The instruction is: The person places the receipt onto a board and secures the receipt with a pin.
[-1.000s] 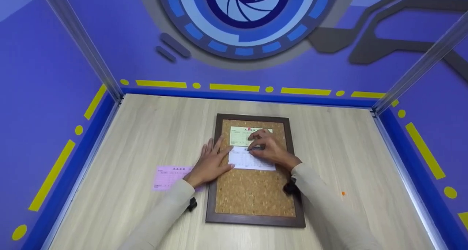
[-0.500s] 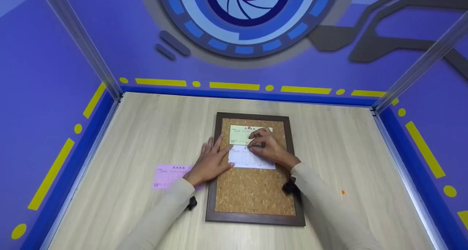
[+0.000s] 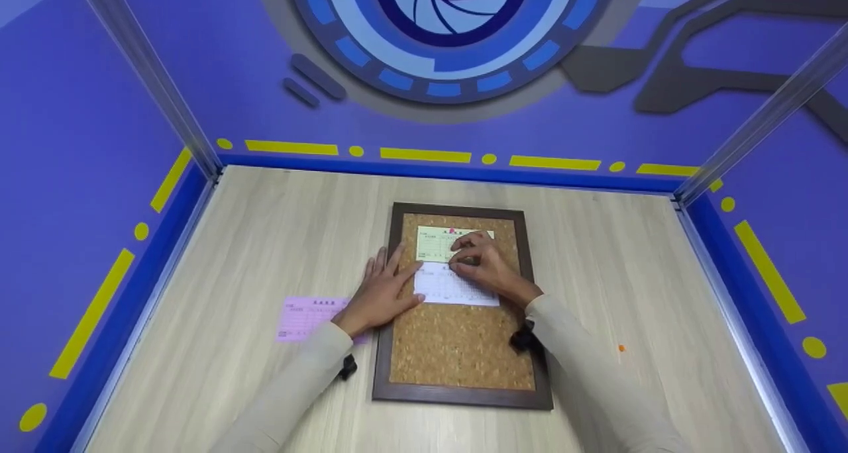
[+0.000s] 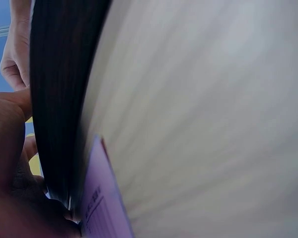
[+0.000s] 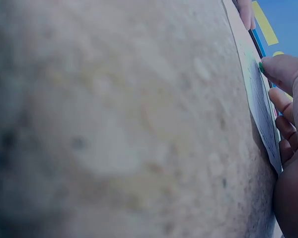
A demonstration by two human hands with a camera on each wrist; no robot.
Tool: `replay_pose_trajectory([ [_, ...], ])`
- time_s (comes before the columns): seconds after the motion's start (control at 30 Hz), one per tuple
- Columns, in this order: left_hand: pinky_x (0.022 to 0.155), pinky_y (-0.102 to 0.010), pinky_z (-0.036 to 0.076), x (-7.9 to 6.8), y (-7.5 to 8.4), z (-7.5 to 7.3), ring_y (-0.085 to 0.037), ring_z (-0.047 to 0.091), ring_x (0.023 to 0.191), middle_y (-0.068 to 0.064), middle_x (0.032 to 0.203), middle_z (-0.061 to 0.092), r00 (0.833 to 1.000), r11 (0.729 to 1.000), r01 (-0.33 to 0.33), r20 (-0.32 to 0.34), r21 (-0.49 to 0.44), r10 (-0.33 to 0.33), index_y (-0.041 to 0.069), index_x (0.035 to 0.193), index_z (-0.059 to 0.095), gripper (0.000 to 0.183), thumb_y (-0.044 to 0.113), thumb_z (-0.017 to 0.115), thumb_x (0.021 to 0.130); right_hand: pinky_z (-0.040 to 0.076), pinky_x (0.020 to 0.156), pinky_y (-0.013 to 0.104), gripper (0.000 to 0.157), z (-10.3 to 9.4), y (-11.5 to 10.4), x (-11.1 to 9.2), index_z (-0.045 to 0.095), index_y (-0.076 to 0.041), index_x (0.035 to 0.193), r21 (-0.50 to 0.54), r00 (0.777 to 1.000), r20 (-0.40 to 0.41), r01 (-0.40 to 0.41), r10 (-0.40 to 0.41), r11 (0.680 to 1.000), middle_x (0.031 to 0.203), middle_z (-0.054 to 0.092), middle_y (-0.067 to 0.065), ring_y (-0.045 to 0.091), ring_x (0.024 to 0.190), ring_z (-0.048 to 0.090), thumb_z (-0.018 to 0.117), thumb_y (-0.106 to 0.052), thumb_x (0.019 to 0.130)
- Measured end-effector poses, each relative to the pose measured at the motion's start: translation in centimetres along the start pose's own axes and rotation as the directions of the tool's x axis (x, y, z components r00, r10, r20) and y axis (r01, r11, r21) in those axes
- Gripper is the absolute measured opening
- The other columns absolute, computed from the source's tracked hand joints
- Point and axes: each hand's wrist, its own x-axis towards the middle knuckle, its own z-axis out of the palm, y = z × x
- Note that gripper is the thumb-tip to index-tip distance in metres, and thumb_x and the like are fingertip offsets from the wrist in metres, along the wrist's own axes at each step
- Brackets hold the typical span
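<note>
A brown-framed cork board (image 3: 460,350) lies flat on the table. A pale green printed slip (image 3: 430,244) is on its upper part, with a pink pushpin (image 3: 452,230) at its top edge. Directly below it lies a white printed slip (image 3: 457,293). My right hand (image 3: 491,267) pinches a small green pushpin (image 5: 261,67) between thumb and finger at the white slip's top edge. My left hand (image 3: 381,299) rests spread across the board's left frame, thumb and index fingertips at the white slip's left side.
A pink printed slip (image 3: 307,317) lies on the table left of the board, partly under the left forearm. A small orange object (image 3: 621,348) sits on the table (image 3: 662,274) at right. Blue-purple walls enclose the back and sides.
</note>
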Motion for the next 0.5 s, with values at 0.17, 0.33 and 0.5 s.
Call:
replay_pose_trajectory([
  [0.17, 0.131, -0.071, 0.002, -0.08, 0.12, -0.17, -0.055, -0.001, 0.166, -0.015, 0.185, 0.005, 1.000, 1.000, -0.001, 0.004, 0.017, 0.001, 0.024, 0.170, 0.045, 0.072, 0.056, 0.063, 0.108, 0.041, 0.111, 0.049, 0.004, 0.22, -0.33, 0.04, 0.089, -0.015, 0.095, -0.013, 1.000, -0.014, -0.016, 0.016, 1.000, 0.123, 0.072, 0.010, 0.032, 0.126, 0.054, 0.087, -0.011, 0.095],
  [0.33, 0.131, -0.071, 0.004, -0.09, 0.33, -0.32, -0.055, 0.001, 0.166, -0.016, 0.185, 0.008, 1.000, 1.000, 0.001, -0.001, 0.031, -0.001, 0.023, 0.170, 0.046, 0.072, 0.056, 0.063, 0.108, 0.039, 0.110, 0.051, 0.004, 0.32, -0.38, 0.25, 0.089, -0.011, 0.094, -0.005, 1.000, -0.025, -0.008, 0.008, 1.000, 0.121, 0.072, 0.011, 0.034, 0.124, 0.053, 0.089, -0.008, 0.092],
  [0.5, 0.131, -0.071, 0.004, -0.01, 0.34, -0.21, -0.055, 0.001, 0.166, -0.016, 0.185, 0.008, 1.000, 0.999, 0.001, 0.003, 0.037, -0.001, 0.023, 0.170, 0.046, 0.073, 0.057, 0.063, 0.108, 0.036, 0.111, 0.051, 0.009, 0.25, -0.74, 0.39, 0.087, -0.002, 0.093, 0.012, 0.998, -0.021, -0.060, 0.060, 0.998, 0.121, 0.070, 0.014, 0.035, 0.125, 0.050, 0.089, -0.010, 0.089],
])
